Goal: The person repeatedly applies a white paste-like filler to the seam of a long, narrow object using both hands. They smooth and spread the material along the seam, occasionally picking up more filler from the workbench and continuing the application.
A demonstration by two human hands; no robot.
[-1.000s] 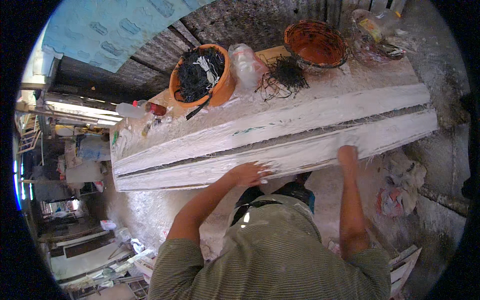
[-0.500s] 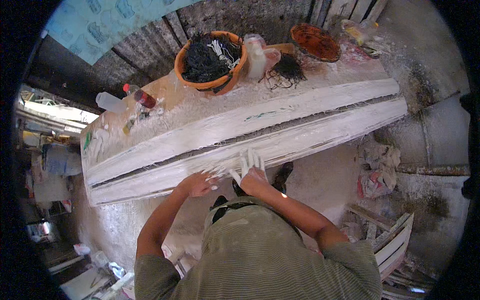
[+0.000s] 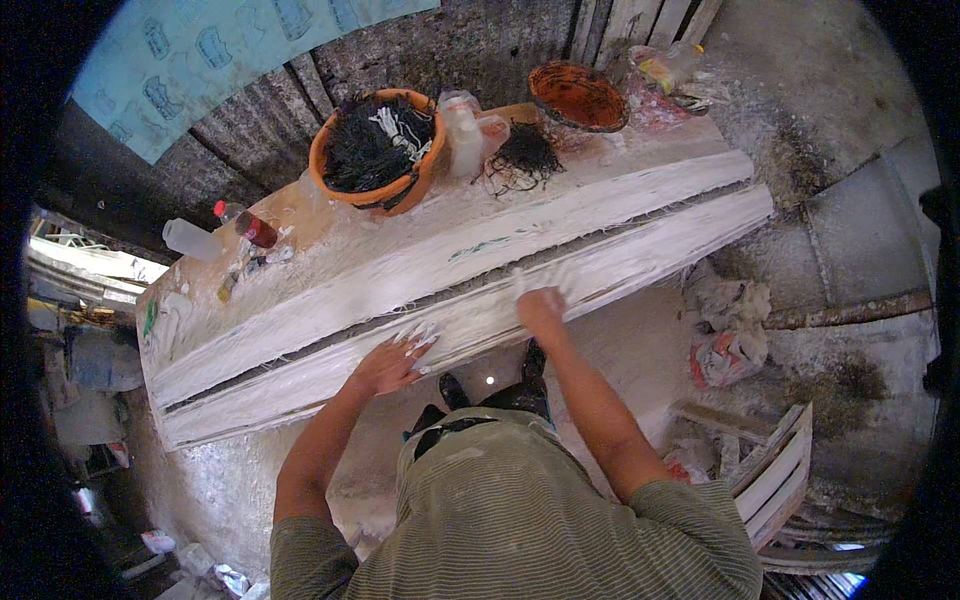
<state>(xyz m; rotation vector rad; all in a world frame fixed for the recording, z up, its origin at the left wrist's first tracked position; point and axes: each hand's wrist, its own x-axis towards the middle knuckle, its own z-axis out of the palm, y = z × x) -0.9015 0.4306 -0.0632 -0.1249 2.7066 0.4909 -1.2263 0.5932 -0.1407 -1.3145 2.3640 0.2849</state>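
Note:
Two long, white-coated fibrous strips lie side by side on a dusty table (image 3: pixel 310 255), with a dark frayed gap between them. My left hand (image 3: pixel 393 362) rests palm down on the near strip (image 3: pixel 650 243), its white-smeared fingers spread. Farther right along that same strip is my right hand (image 3: pixel 540 303), its fingers blurred by motion, so their shape cannot be made out. Neither hand shows anything held. The far strip (image 3: pixel 590 205) carries a few green marks and is touched by neither hand.
Along the table's back stand an orange basin (image 3: pixel 432 165) of black strands, a translucent jug (image 3: pixel 463 140), a black fibre clump (image 3: pixel 525 158) and a reddish-brown pan (image 3: pixel 578 95). A red-capped bottle (image 3: pixel 255 230) lies at left. A sack (image 3: pixel 725 358) and wooden crate (image 3: pixel 780 480) are on the floor at right.
My right hand has moved right along the near strip, away from the left hand. My left hand now lies flatter on the strip with fingers spread. The whole view has shifted slightly.

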